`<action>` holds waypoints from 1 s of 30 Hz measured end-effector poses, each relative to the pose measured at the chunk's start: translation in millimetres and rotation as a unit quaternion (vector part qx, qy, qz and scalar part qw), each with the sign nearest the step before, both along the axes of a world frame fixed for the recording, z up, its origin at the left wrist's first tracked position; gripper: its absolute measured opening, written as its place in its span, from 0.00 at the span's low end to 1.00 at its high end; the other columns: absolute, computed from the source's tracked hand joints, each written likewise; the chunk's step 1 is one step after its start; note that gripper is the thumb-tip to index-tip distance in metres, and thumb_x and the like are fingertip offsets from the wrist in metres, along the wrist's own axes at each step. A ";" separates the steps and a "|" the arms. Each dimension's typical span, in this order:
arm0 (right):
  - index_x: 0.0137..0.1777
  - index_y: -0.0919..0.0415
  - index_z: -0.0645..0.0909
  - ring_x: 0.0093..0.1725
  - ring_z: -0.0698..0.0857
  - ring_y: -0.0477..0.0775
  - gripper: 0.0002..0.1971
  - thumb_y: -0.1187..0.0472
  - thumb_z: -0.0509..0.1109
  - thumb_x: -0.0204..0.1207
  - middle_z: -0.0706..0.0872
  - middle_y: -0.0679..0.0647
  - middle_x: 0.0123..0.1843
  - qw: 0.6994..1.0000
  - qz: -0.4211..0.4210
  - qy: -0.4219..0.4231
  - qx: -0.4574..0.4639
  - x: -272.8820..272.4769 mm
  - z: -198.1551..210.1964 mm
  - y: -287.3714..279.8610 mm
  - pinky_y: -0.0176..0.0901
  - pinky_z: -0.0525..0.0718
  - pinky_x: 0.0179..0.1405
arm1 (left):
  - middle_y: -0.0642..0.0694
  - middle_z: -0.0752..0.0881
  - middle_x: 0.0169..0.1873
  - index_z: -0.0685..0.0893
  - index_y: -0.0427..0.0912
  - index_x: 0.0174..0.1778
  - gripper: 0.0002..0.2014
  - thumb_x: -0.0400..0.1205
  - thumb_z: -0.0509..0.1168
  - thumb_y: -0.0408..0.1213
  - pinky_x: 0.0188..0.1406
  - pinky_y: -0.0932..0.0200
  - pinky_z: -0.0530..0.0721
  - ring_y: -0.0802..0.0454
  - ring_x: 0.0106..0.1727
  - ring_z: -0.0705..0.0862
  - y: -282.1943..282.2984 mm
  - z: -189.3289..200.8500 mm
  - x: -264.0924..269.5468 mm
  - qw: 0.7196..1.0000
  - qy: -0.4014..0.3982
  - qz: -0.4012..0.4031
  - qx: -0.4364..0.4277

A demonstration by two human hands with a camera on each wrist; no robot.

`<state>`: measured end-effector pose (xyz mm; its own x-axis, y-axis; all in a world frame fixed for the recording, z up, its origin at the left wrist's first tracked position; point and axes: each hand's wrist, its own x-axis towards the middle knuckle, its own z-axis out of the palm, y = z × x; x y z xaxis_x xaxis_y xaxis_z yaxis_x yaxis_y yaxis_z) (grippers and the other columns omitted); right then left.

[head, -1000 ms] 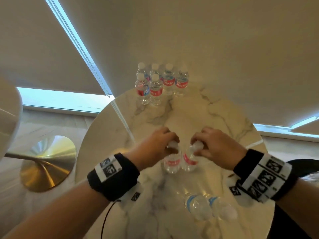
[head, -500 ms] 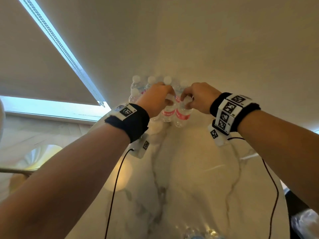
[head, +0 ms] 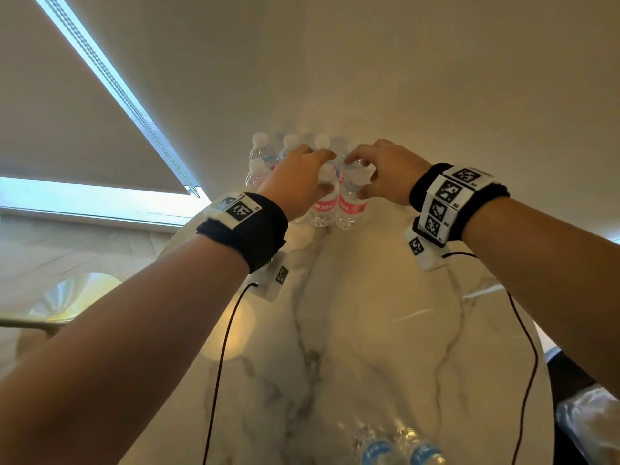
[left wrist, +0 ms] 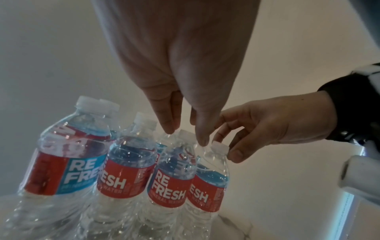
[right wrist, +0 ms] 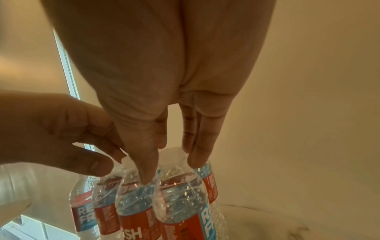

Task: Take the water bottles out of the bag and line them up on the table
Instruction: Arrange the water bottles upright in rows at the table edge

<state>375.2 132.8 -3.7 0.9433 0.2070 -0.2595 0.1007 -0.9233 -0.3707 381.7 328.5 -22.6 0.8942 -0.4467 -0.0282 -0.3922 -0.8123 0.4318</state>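
- Each hand pinches a bottle neck: the left hand [head: 298, 177] holds one bottle [head: 322, 204], the right hand [head: 385, 171] another bottle [head: 350, 204], both just in front of the standing group [head: 265, 156].
- It seems two lying bottles [head: 397, 448] remain, well apart from the group at the table [head: 369, 330] near edge.

Pale roller blinds [head: 84, 122] are seen lowered over the windows, with a bead chain [head: 141, 115] hung along one edge. A gold-coloured round base [head: 67, 297] is seen on the floor at lower left.
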 end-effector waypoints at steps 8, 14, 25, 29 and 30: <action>0.63 0.49 0.81 0.47 0.87 0.47 0.22 0.48 0.79 0.70 0.85 0.46 0.54 0.996 0.000 0.060 0.070 -147.7 52.4 -19.3 0.50 0.86 0.52 | 0.54 0.86 0.52 0.86 0.49 0.62 0.13 0.82 0.71 0.45 0.53 0.61 0.86 0.60 0.48 0.84 22.9 34.2 -137.9 0.992 0.035 -0.069 -0.100; 0.61 0.46 0.83 0.45 0.84 0.41 0.19 0.44 0.77 0.71 0.83 0.41 0.50 0.983 0.064 0.162 0.057 -294.9 40.3 -38.9 0.35 0.82 0.47 | 0.58 0.86 0.54 0.86 0.55 0.63 0.20 0.77 0.72 0.57 0.54 0.66 0.84 0.63 0.53 0.83 18.6 36.0 -261.7 0.953 0.214 -0.201 -0.072; 0.60 0.40 0.75 0.42 0.81 0.44 0.17 0.42 0.70 0.72 0.73 0.40 0.51 0.983 0.070 0.163 0.057 -368.8 -0.1 -51.8 0.43 0.81 0.47 | 0.49 0.81 0.58 0.83 0.52 0.67 0.21 0.80 0.70 0.54 0.53 0.59 0.78 0.52 0.57 0.78 -17.3 -13.0 -313.4 0.941 0.176 -0.288 -0.021; 0.56 0.47 0.81 0.39 0.82 0.44 0.15 0.45 0.74 0.71 0.77 0.42 0.48 0.988 0.035 0.127 0.084 -336.3 3.3 -62.2 0.48 0.83 0.45 | 0.47 0.81 0.55 0.84 0.47 0.68 0.21 0.81 0.69 0.52 0.52 0.58 0.80 0.50 0.53 0.82 -25.0 -13.0 -278.8 0.953 0.166 -0.252 -0.015; 0.55 0.48 0.82 0.39 0.82 0.45 0.15 0.47 0.76 0.70 0.78 0.43 0.46 0.990 0.020 0.112 0.086 -322.9 5.0 -66.4 0.49 0.83 0.45 | 0.46 0.81 0.55 0.84 0.46 0.67 0.20 0.81 0.71 0.50 0.53 0.53 0.83 0.48 0.51 0.83 -27.6 -12.3 -265.3 0.955 0.166 -0.245 -0.020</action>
<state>52.3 66.4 1.2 0.8562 0.3018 -0.4194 0.0329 -0.8419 -0.5387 116.4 300.9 -34.9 0.5221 -0.8161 -0.2477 -0.5569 -0.5462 0.6257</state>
